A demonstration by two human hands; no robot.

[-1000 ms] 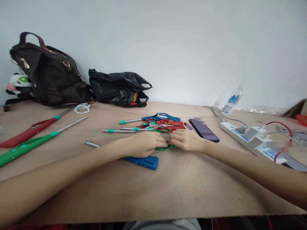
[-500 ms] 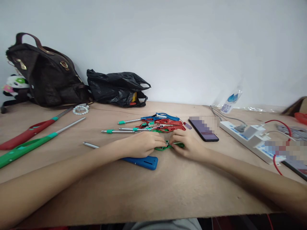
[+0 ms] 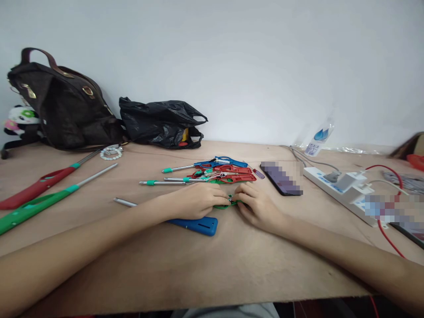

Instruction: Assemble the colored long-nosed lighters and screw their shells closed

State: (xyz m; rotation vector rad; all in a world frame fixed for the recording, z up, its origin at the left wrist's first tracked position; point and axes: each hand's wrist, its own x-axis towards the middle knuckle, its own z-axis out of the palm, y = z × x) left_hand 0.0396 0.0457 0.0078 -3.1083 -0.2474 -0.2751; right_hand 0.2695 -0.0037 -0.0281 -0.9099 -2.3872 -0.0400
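Note:
An opened green lighter casing (image 3: 221, 206) lies low over the table between my hands, with small metal and dark parts showing in its middle. My left hand (image 3: 198, 199) is closed, thumb and fingers pinching the casing's left part. My right hand (image 3: 260, 206) is closed too, its fingertips pressed together at the casing's right part, which they mostly cover. Beneath my left hand and wrist lies a long blue lighter (image 3: 202, 225) with a metal tube. Just beyond my hands is a pile of opened lighters (image 3: 228, 170) in red, blue and green, with wires and tubes exposed.
A small screwdriver (image 3: 259, 174) and a phone (image 3: 281, 179) lie to the right, near a power strip (image 3: 341, 194) with chargers and cables. At left are a red lighter (image 3: 43, 187), a green lighter (image 3: 39, 205), a bracelet (image 3: 111, 153), a dark bag (image 3: 66, 106) and a black plastic bag (image 3: 159, 121).
My right hand has turned and its fingers have closed further over the green casing, hiding its right end. My left hand stays nearly in place.

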